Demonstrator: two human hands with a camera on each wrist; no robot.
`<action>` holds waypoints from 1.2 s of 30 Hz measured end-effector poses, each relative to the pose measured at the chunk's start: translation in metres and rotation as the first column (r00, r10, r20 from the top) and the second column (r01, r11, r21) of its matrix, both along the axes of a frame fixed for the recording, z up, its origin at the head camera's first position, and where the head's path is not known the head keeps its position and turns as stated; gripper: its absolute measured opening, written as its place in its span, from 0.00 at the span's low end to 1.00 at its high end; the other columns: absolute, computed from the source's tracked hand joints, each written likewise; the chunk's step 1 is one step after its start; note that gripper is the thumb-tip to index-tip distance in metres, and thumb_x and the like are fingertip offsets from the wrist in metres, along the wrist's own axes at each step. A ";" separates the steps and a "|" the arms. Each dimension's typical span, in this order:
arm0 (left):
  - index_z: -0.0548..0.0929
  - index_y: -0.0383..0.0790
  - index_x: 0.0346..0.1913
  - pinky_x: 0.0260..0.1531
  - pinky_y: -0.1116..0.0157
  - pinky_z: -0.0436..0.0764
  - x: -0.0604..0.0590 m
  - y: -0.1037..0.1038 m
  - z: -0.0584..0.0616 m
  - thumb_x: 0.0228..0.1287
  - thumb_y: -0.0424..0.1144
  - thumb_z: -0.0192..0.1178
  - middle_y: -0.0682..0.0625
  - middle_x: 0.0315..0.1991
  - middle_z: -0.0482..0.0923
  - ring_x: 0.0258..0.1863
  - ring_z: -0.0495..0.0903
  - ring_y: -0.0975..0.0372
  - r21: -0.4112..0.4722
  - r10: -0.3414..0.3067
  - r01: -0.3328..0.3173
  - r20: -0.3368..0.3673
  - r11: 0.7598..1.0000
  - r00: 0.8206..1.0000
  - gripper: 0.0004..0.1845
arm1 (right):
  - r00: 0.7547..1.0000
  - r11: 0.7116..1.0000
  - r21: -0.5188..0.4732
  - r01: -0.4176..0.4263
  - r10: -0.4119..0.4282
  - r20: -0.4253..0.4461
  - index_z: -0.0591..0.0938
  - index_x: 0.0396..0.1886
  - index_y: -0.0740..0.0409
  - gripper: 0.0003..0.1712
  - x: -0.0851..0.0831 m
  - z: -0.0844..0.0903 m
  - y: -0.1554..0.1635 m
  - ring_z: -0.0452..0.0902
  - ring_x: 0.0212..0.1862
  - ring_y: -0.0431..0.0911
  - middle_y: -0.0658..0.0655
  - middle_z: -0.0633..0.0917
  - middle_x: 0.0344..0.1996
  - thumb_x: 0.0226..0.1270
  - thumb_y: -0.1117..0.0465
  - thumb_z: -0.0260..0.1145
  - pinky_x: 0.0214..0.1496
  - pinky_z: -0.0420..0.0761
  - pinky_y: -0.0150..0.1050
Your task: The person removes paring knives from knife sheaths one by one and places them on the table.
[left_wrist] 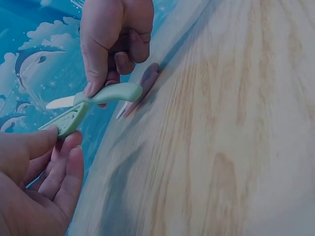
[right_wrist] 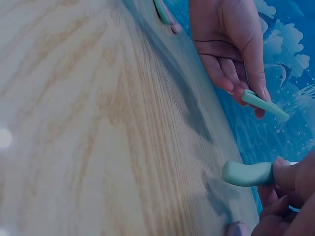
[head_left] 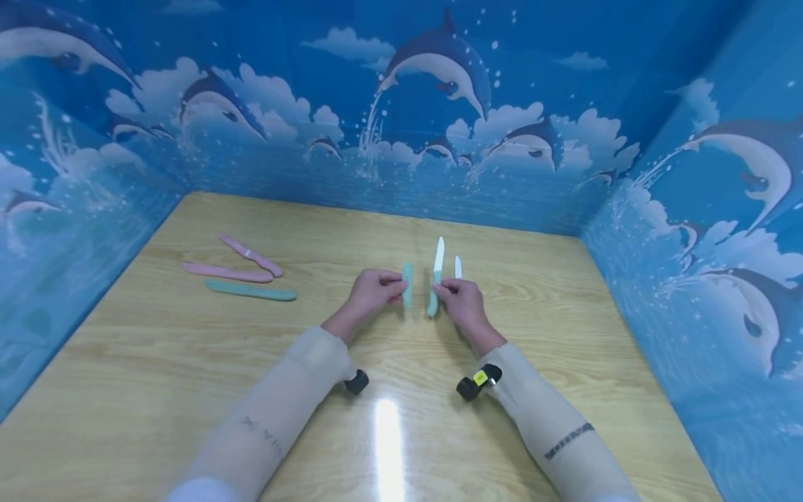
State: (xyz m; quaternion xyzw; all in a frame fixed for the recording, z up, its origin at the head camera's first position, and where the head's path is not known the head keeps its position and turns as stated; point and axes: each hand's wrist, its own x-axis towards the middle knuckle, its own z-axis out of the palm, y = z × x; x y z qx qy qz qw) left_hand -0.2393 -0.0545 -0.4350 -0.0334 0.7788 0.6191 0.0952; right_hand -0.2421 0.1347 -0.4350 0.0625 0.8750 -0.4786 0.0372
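My left hand point(head_left: 374, 291) pinches a green blade sheath point(left_wrist: 69, 119), held above the table, with a slotted side showing in the left wrist view. My right hand point(head_left: 463, 301) grips a paring knife point(head_left: 437, 275) by its green handle, thumb on top near the blade. Its white blade points away from me, with the sheath just to its left, roughly parallel in the head view. On the table beyond the right hand lies a second knife point(head_left: 458, 267) with a white blade. Its pink handle point(left_wrist: 147, 83) is hidden by that hand in the head view.
On the left of the wooden table point(head_left: 314, 230) lie two slim pink pieces, one angled point(head_left: 251, 256) and one flatter point(head_left: 227, 272), with a long green piece point(head_left: 249, 289) nearest me. A dolphin-printed curtain point(head_left: 376, 167) borders the table at the back and sides.
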 end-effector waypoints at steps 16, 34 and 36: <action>0.80 0.34 0.56 0.32 0.72 0.84 -0.012 0.014 -0.015 0.63 0.33 0.65 0.41 0.42 0.85 0.32 0.85 0.60 -0.101 0.025 -0.023 0.012 0.995 1.000 0.19 | 0.998 0.999 -0.002 0.042 -0.042 -0.047 0.77 0.53 0.61 0.22 -0.014 -0.013 0.005 0.79 0.36 0.47 0.61 0.84 0.38 0.61 0.60 0.72 0.32 0.79 0.32; 0.78 0.37 0.55 0.26 0.70 0.82 -0.014 0.027 -0.013 0.62 0.35 0.67 0.45 0.38 0.86 0.27 0.84 0.62 -0.251 -0.004 -0.010 -0.053 0.968 0.999 0.19 | 0.994 0.949 0.314 0.021 0.014 -0.111 0.79 0.36 0.57 0.13 -0.020 -0.014 -0.008 0.78 0.27 0.46 0.55 0.86 0.28 0.59 0.56 0.72 0.25 0.72 0.36; 0.78 0.37 0.53 0.25 0.70 0.81 -0.015 0.029 -0.011 0.61 0.34 0.67 0.45 0.35 0.86 0.26 0.84 0.62 -0.260 -0.005 -0.011 -0.061 0.966 0.998 0.18 | 0.993 0.938 0.348 0.012 0.030 -0.115 0.78 0.35 0.56 0.13 -0.020 -0.013 -0.009 0.77 0.25 0.45 0.54 0.85 0.26 0.59 0.55 0.72 0.23 0.70 0.35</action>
